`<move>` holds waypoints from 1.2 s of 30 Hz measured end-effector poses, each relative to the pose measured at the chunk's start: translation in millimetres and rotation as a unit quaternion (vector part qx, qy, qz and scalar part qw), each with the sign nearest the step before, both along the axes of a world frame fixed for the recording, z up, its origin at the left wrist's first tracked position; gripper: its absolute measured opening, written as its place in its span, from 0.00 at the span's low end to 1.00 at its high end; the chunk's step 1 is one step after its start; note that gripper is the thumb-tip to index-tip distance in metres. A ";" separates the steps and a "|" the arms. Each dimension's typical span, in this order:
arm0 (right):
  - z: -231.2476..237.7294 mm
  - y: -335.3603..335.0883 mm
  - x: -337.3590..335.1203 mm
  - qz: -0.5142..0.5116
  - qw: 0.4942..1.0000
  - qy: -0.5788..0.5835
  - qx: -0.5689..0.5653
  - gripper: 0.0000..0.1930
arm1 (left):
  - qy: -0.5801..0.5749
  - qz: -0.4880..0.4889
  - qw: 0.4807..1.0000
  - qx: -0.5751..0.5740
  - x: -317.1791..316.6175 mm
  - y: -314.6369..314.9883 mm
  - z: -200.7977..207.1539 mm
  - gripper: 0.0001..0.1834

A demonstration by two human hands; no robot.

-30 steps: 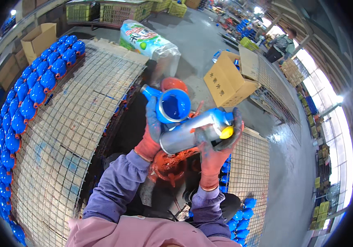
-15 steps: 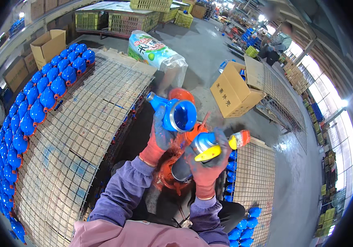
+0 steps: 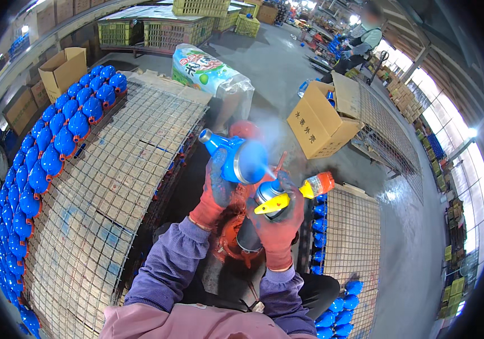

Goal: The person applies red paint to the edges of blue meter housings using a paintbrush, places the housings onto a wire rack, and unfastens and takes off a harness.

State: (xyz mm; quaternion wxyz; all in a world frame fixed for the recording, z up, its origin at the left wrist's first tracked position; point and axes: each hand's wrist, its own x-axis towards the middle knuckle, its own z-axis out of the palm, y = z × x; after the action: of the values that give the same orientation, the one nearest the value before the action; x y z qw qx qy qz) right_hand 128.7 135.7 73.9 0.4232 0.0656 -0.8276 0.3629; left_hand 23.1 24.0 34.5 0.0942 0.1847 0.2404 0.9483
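My gloved left hand [image 3: 217,183] is closed around a blue metal housing [image 3: 230,160] with a short pipe end pointing up and left. In my gloved right hand [image 3: 278,229] are a spray can [image 3: 266,191] and a yellow-handled paintbrush [image 3: 272,205] with red-orange paint on its bristle end. Pale mist from the can's top spreads over the housing's wide mouth and hides its inside. Below my hands stands a red-smeared container [image 3: 229,240] with a dark cylinder [image 3: 248,236] in it. A round red object [image 3: 245,130] shows behind the housing.
To the left, a wire-mesh rack [image 3: 103,181] bears rows of blue housings [image 3: 51,161] with red edges. Another mesh rack [image 3: 355,237] at right holds more. Beyond are a cardboard box [image 3: 318,127], a printed plastic sack [image 3: 205,70], yellow crates [image 3: 177,32] and a person [image 3: 363,42].
Mist now comes out of the spray can onto the housing. My right hand has moved slightly left, with the brush tilted along. The person in the background has shifted left.
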 end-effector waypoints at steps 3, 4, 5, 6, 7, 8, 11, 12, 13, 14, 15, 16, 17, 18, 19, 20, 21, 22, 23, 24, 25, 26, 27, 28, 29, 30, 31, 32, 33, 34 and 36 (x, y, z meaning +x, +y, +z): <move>-10.1 0.7 -1.0 0.024 0.999 0.003 -0.027 0.40 | 0.025 0.047 0.998 -0.018 -1.9 -9.1 4.1 0.30; -20.6 -0.2 0.4 0.028 0.999 0.000 -0.028 0.40 | 0.017 0.056 0.998 -0.026 -6.6 -12.8 0.4 0.30; -34.9 0.6 2.9 0.037 0.995 -0.050 -0.079 0.42 | 0.008 0.066 0.997 -0.033 -9.3 -16.0 -1.6 0.30; -45.2 0.0 5.6 0.047 0.985 -0.102 -0.130 0.43 | 0.006 0.073 0.997 -0.034 -9.6 -19.7 -3.3 0.30; -43.9 -4.0 9.1 0.043 0.990 -0.121 -0.059 0.44 | 0.078 0.124 0.989 -0.027 -7.9 -25.7 0.0 0.30; -54.2 -6.1 13.6 0.047 0.990 -0.123 -0.058 0.44 | 0.150 0.169 0.974 -0.018 -6.8 -28.1 1.0 0.30; -146.5 -8.2 26.0 0.124 0.940 -0.296 -0.118 0.36 | -0.002 0.090 0.996 0.024 -13.9 -36.7 2.4 0.28; -193.5 -4.3 29.7 0.117 0.937 -0.320 -0.076 0.33 | -0.050 0.082 0.995 0.040 -16.3 -33.7 2.5 0.27; -215.3 -18.4 33.0 0.135 0.951 -0.278 -0.024 0.29 | -0.048 0.085 0.995 0.037 -16.8 -43.2 0.3 0.27; -235.8 -28.5 36.1 0.143 0.962 -0.232 0.032 0.26 | -0.048 0.011 0.994 0.095 -15.1 -48.7 -1.6 0.28; -285.7 -28.7 40.1 0.146 0.952 -0.271 0.016 0.25 | -0.042 -0.073 0.984 0.157 -12.8 -42.8 5.6 0.29; -330.7 -20.4 43.9 0.142 0.941 -0.308 0.001 0.23 | -0.081 -0.047 0.986 0.137 -9.1 -29.8 17.7 0.31; -333.7 -50.1 51.7 0.175 0.923 -0.342 0.003 0.23 | -0.081 -0.033 0.987 0.131 -10.1 -49.0 7.6 0.32; -331.0 -64.8 62.7 0.193 0.907 -0.374 0.011 0.24 | -0.081 -0.034 0.987 0.134 -10.6 -61.3 0.9 0.32; -344.2 -58.3 72.9 0.178 0.912 -0.370 0.014 0.24 | -0.076 -0.048 0.986 0.140 -12.6 -56.9 -1.6 0.32; -363.4 -54.2 84.3 0.184 0.898 -0.395 0.061 0.26 | -0.055 -0.084 0.986 0.135 -13.6 -56.0 -1.5 0.32; -374.9 -54.5 87.8 0.196 0.880 -0.420 0.106 0.27 | -0.035 -0.114 0.985 0.127 -15.4 -57.8 -2.6 0.32; -370.4 -56.9 87.7 0.196 0.880 -0.420 0.105 0.27 | -0.036 -0.114 0.985 0.126 -16.4 -58.5 -4.8 0.32; -366.1 -59.3 88.4 0.201 0.873 -0.428 0.117 0.29 | -0.068 -0.092 0.987 0.111 -17.3 -58.5 -7.2 0.32; -362.4 -60.4 86.2 0.205 0.866 -0.437 0.129 0.31 | -0.101 -0.070 0.988 0.096 -18.1 -57.7 -9.6 0.33; -359.9 -59.0 83.7 0.203 0.865 -0.440 0.127 0.31 | -0.104 -0.072 0.987 0.096 -17.5 -55.5 -10.1 0.33; -357.8 -56.5 78.4 0.197 0.859 -0.457 0.123 0.32 | -0.091 -0.048 0.992 0.078 -18.3 -52.6 -9.5 0.33; -354.7 -53.5 66.9 0.187 0.854 -0.470 0.119 0.32 | -0.074 -0.027 0.995 0.060 -22.7 -48.6 -8.0 0.34; -338.8 -56.4 59.2 0.190 0.853 -0.471 0.116 0.32 | -0.077 -0.025 0.995 0.057 -22.1 -50.1 -4.5 0.34; -321.2 -56.1 53.9 0.191 0.849 -0.480 0.112 0.32 | -0.099 -0.022 0.992 0.070 -19.5 -51.9 2.4 0.35; -300.4 -43.6 49.7 0.179 0.846 -0.489 0.109 0.31 | -0.120 -0.030 0.988 0.090 -17.4 -44.7 8.3 0.35; -286.5 -28.9 45.2 0.171 0.849 -0.489 0.109 0.31 | -0.118 -0.038 0.988 0.092 -17.3 -38.9 11.8 0.35; -274.1 -15.7 41.9 0.202 0.891 -0.397 0.087 0.30 | -0.116 -0.043 0.987 0.098 -17.2 -38.1 13.3 0.36; -260.4 -0.9 37.6 0.230 0.924 -0.299 0.066 0.29 | -0.113 -0.048 0.987 0.105 -17.3 -37.3 15.2 0.37; -229.3 6.8 35.7 0.231 0.925 -0.296 0.064 0.29 | -0.110 -0.047 0.988 0.102 -17.6 -40.4 13.5 0.37; -152.1 27.7 37.6 0.241 0.920 -0.310 0.000 0.27 | -0.101 -0.064 0.986 0.117 -20.1 -36.6 8.5 0.39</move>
State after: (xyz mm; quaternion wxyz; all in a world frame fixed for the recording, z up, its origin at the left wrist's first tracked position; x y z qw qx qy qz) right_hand 166.3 163.4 -78.2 0.0454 0.1474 -0.8766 0.4558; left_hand 2.9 -12.6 43.0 0.1562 0.1131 0.1049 0.9756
